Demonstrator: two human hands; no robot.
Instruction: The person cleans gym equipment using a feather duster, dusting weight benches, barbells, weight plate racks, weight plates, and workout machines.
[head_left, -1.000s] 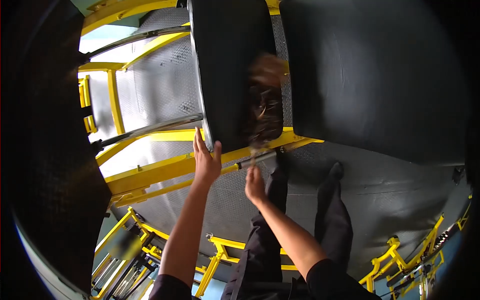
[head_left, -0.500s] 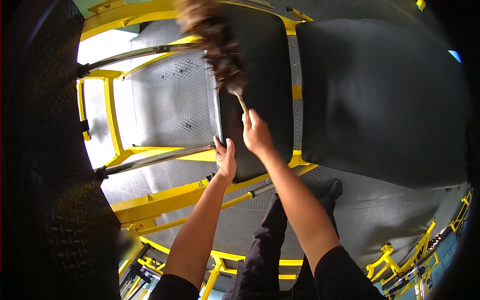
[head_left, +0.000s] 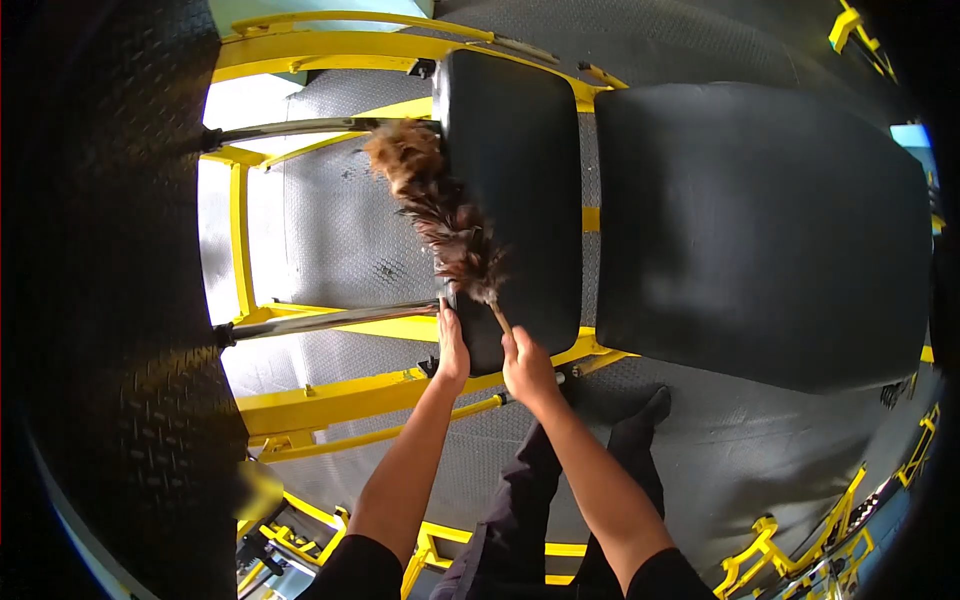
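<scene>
A feather duster (head_left: 450,220) with brown feathers lies slanted over the left edge of the smaller black pad (head_left: 520,200). My right hand (head_left: 528,368) is closed round its thin handle, near the pad's lower end. Against the lower left corner of that pad rests my left hand (head_left: 452,345), fingers stretched upward beside the end of a chrome rod (head_left: 340,319). It holds nothing.
To the right is a larger black pad (head_left: 760,230). A yellow frame (head_left: 330,405) runs beneath the pads, and a dark textured plate (head_left: 120,250) stands at left. More yellow frames (head_left: 765,545) stand at the bottom. My foot (head_left: 655,405) is on the dark floor.
The duster has swept from the pad's right side across to its left edge. My left hand stays at the pad's lower left corner. The view has shifted.
</scene>
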